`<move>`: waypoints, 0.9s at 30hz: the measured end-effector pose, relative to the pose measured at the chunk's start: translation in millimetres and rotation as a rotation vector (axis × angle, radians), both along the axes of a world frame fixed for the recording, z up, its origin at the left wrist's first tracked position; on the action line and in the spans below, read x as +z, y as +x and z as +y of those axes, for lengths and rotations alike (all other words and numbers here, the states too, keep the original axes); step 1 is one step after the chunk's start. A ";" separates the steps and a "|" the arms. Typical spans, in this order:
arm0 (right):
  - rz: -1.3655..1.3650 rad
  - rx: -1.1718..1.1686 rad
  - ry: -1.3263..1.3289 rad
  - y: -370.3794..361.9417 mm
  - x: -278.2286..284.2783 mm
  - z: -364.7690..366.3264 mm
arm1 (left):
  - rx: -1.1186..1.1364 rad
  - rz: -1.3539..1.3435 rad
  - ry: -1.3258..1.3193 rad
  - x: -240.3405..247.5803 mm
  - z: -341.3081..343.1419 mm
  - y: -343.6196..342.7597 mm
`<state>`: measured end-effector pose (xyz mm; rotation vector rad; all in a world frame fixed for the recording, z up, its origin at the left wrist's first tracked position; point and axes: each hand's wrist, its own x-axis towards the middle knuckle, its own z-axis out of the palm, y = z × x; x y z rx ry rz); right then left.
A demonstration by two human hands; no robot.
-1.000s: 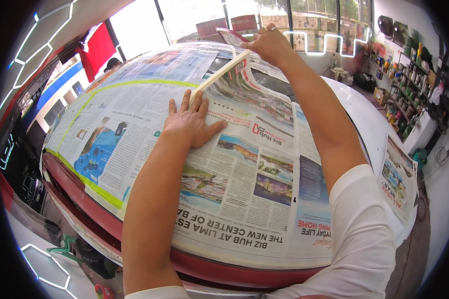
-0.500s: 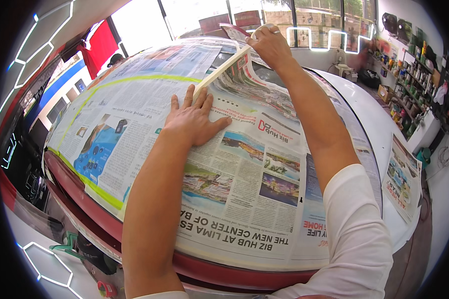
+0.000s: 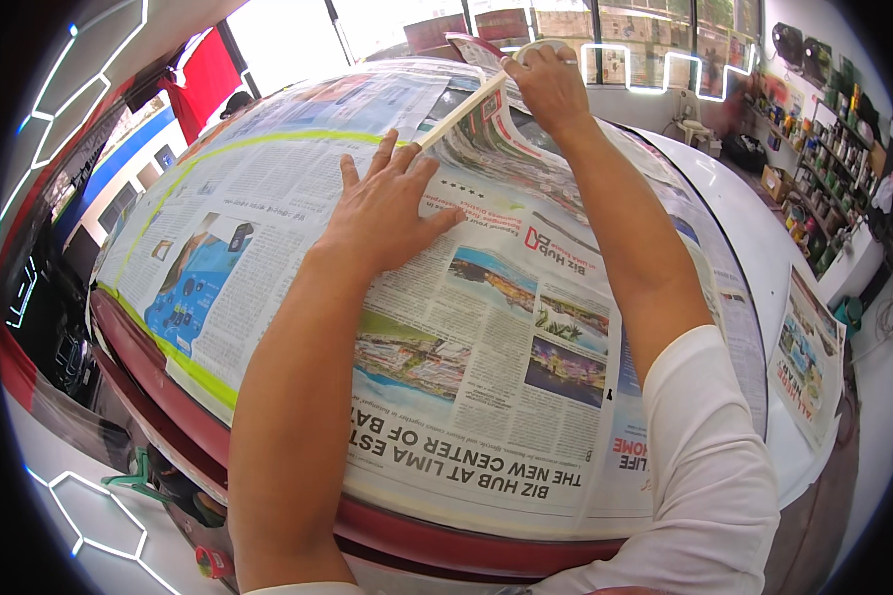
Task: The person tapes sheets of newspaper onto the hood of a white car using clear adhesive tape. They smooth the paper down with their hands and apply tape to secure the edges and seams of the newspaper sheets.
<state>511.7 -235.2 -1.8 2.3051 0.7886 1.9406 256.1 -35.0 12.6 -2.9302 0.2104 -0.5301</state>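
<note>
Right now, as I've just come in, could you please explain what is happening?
A person's left hand lies spread on newspaper covering a curved red panel. The right hand holds a roll of pale tape, with a strip stretched from it toward the left hand. Yellow-green tape runs across the newspaper on the left.

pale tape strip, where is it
Head view, upper centre: the pale tape strip runs from the left hand to the right hand, along the edge of the newspaper.

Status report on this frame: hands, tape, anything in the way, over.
Left hand spread on newspaper. Right hand holding pale tape roll; cream strip runs between hands. Newspaper rippled beside strip; nothing seen crossing it.
</note>
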 end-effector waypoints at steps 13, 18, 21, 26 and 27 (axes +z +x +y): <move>-0.065 0.143 0.127 -22.2 10.1 -26.9 | -0.140 -0.261 -0.266 67.7 -9.1 69.0; -0.154 0.146 0.149 -36.0 16.7 -31.2 | -0.162 -0.094 -0.537 56.8 -24.3 122.2; -0.160 0.118 0.130 -34.2 13.6 -42.4 | -0.249 -0.042 -0.581 44.6 -28.6 154.3; -0.134 0.220 0.074 -24.1 9.1 -60.1 | -0.366 -0.012 -0.670 35.5 -59.2 167.4; -0.176 0.147 0.088 -26.1 8.5 -58.7 | -0.372 0.008 -0.631 39.1 -62.6 163.6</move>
